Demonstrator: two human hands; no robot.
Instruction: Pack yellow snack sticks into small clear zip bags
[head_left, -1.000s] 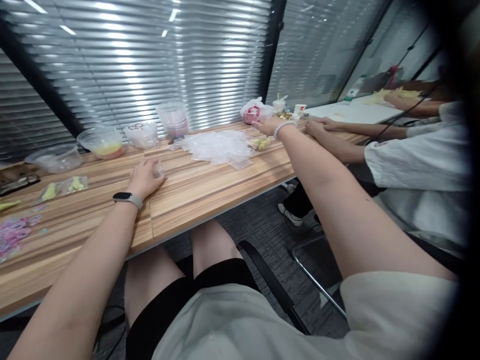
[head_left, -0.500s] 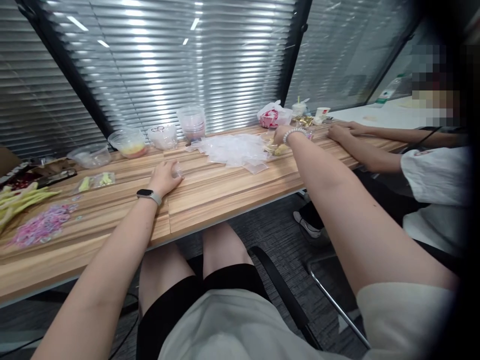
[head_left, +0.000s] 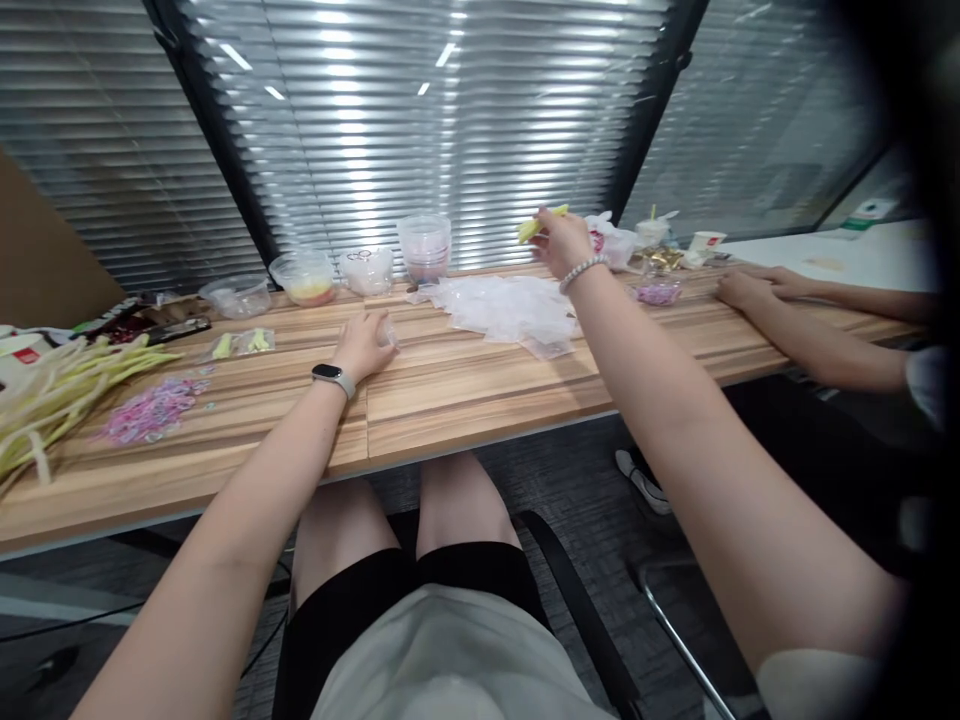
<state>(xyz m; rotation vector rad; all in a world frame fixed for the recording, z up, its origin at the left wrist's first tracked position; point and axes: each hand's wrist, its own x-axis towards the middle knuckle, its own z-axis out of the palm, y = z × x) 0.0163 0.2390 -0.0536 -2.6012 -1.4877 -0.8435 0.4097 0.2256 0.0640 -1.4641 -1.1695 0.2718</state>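
Currently the person's right hand (head_left: 564, 243) is lifted above the far side of the table (head_left: 480, 385), thumb and fingertips pinching a yellow-green piece (head_left: 541, 224), which is held in the air before the window blinds (head_left: 517, 120) and over the back edge of a spread of clear plastic bags (head_left: 502, 310); a beaded bracelet (head_left: 583, 271) circles that wrist. The left hand (head_left: 364, 345) rests on the wood, its thumb and fingers curved about a small clear plastic piece (head_left: 388, 335), though one cannot tell whether they grip it or merely touch it; a pale band with a dark face (head_left: 328, 372) sits on its wrist. Behind the left hand stand a tub with yellow and orange-red contents (head_left: 304, 280), another clear tub (head_left: 366, 272) and a taller one (head_left: 424, 250). Further left lie two small clear packets (head_left: 241, 343) with yellow-green pieces inside, a loose heap of pink and purple bits (head_left: 156, 408) and a bundle of long yellow-green strands (head_left: 75, 385). To the right of the bags, a clear-wrapped purple lot (head_left: 658, 291) lies near the raised arm, with a white and red plastic bag (head_left: 611, 242), something gold and shiny (head_left: 660, 258) and a paper cup (head_left: 703, 245) behind it, while a co-worker's hands (head_left: 754, 287) rest close together on the tabletop beyond
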